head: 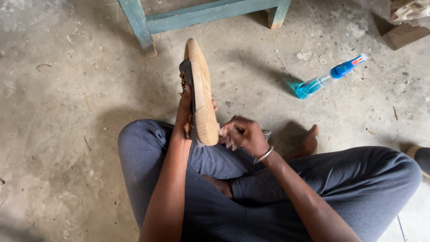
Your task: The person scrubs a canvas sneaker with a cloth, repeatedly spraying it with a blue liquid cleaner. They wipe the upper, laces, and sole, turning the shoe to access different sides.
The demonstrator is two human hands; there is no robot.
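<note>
Shoe orientation: I see the tan-soled dark shoe (200, 92), long axis pointing away, grasped by my left hand (184, 110); my right hand (242, 134), fingers curled, touches its heel.

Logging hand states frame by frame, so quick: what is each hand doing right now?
Left hand: closed around the shoe, holding it up sole outward.
Right hand: fingers curled at the shoe's heel end; whether it grips anything cannot be told.

The shoe (200, 92) hides the left hand's (183, 114) fingers; the green bench (197, 15) is cut off above.
</note>
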